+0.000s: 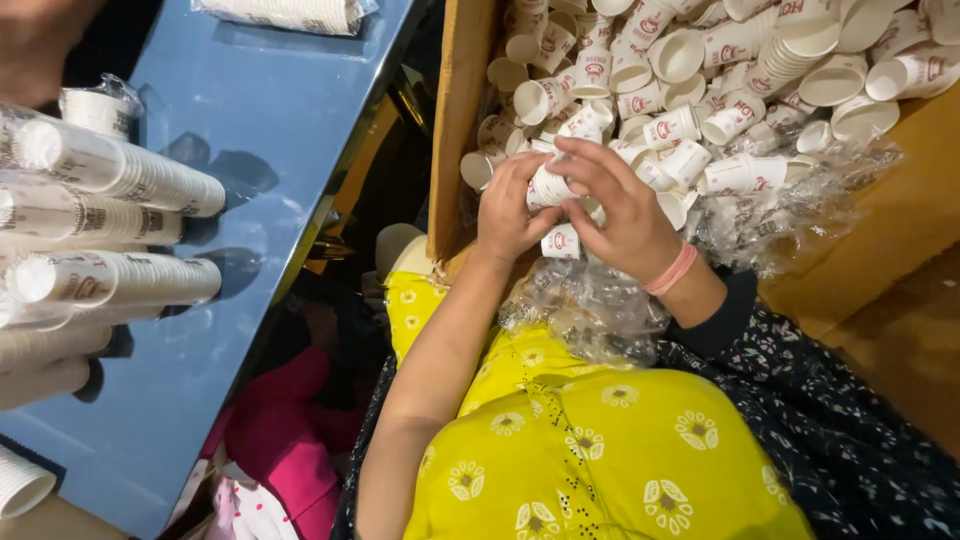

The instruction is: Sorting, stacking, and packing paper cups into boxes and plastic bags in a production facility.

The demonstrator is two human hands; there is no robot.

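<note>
My left hand (507, 212) and my right hand (622, 208) meet over a cardboard box (462, 110) filled with several loose small white paper cups with red print. Both hands grip a short stack of these paper cups (548, 188); another cup (561, 242) shows just below the fingers. My right wrist wears a pink band (672, 272). Crumpled clear plastic wrap (590, 305) lies under my forearms, against my yellow patterned clothing.
A blue table (270, 130) at the left carries several wrapped sleeves of stacked cups (110, 170). More clear plastic (790, 215) lies in the box at the right. Pink cloth (280, 430) sits below the table edge. Another sleeve (290, 12) lies at the table's far end.
</note>
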